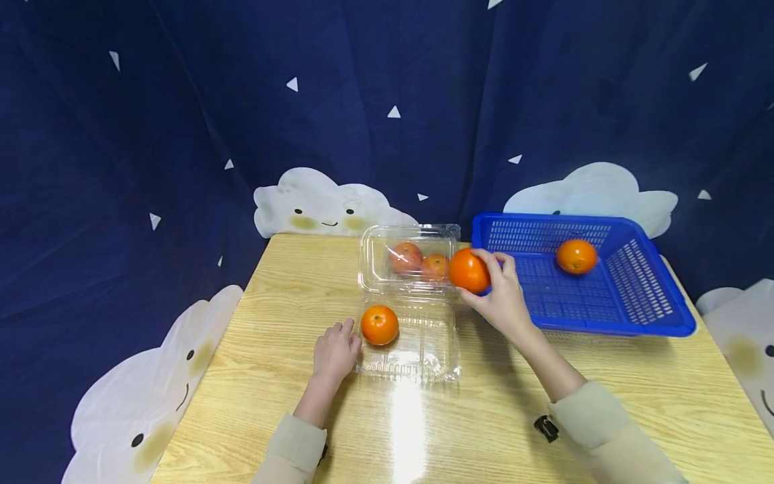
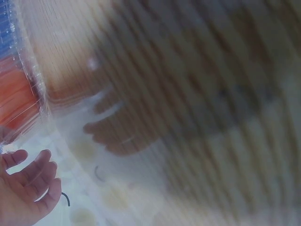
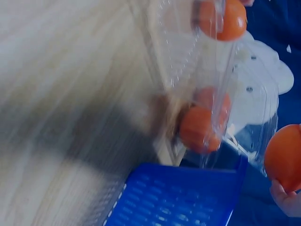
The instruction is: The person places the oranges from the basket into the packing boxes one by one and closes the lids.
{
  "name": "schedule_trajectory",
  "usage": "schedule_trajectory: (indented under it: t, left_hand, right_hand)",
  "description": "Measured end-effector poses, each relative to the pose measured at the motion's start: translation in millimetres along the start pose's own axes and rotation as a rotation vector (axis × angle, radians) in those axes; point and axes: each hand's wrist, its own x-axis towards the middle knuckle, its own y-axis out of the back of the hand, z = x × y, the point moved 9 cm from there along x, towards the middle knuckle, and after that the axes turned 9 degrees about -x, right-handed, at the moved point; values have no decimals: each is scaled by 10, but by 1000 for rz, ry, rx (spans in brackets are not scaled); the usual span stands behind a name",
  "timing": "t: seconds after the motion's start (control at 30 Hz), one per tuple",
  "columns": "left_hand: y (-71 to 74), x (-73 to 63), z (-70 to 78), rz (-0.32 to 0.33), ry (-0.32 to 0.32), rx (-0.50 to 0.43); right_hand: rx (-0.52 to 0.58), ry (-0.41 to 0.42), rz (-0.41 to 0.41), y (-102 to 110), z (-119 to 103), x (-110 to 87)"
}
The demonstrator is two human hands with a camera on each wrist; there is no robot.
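Sleeves [image 1: 296, 440] nearest. Right hand [image 1: 500, 296] pinches orange [image 1: 468, 271], far side, between box [image 1: 438, 339] and basket [image 1: 580, 306]; left hand [image 1: 334, 349], fingers loosely bent, at box's left. Step, judged: mid-transfer. Next move likely calls for firm hold, clear of both containers.

Left hand [image 1: 335, 349] loose, right hand [image 1: 503, 296] in grip

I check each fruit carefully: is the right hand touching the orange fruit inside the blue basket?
Apart: the head view shows part of the blue basket between the right hand and the orange fruit.
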Motion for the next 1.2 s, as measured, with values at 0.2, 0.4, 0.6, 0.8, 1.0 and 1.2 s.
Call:
schedule_trajectory:
  t: [0.2,0.4,0.6,0.8,1.0,1.2]
  left_hand:
    - [1,-9,2,3,-5,-5]
    - [-1,-11,-2,4,-4,-6]
    - [0,-5,-2,6,-2,-7]
    - [-4,-3,-6,0,7,-14]
    - [-14,0,-17,-5,15,-18]
    - [-13,2,-18,-1,13,-11]
  right_hand:
    - [-16,77,-70,-186,-180,-178]
    - [-6,147,-141,-379,-336,-339]
    - [-7,208,-176,-531,-448,-467]
    - [-19,223,-240,-708,-497,-589]
    - [-36,222,-304,-858,-542,-691]
    - [-50,235,-342,-981,-587,-767]
